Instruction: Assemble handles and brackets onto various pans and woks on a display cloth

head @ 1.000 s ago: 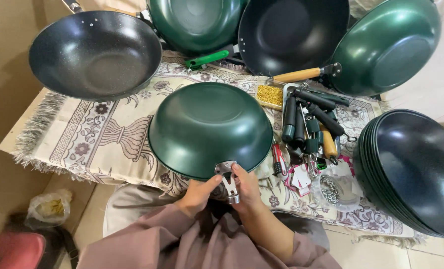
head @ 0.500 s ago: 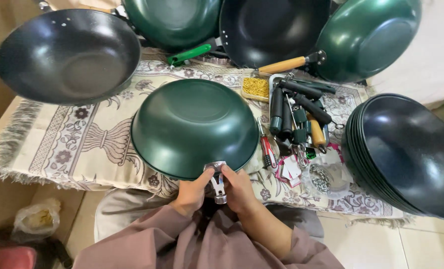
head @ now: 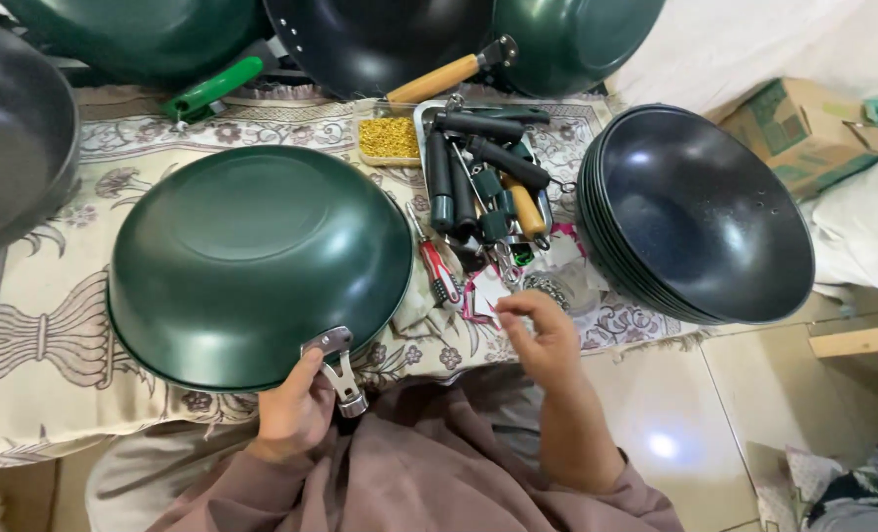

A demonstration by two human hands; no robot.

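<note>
Left hand (head: 296, 414) fingers pinch the metal handle bracket (head: 338, 366) of the upturned dark green wok (head: 257, 261), steadying it; right hand (head: 542, 335) hovers loosely curled over small parts, holding nothing.

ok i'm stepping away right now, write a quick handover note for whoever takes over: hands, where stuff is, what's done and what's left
Left hand: steadies the upturned green wok at its near rim, thumb by the bare metal handle bracket.
Right hand: empty, fingers loosely curled, reaching over the small parts beside the tray of loose handles.
Things: the wok lies bottom up on the patterned cloth; a red-handled screwdriver lies between wok and tray; a stack of dark woks stands to the right.
Done: the bracket is on the wok.
Left: no handle is on the bracket yet; the handles remain in the tray.
</note>
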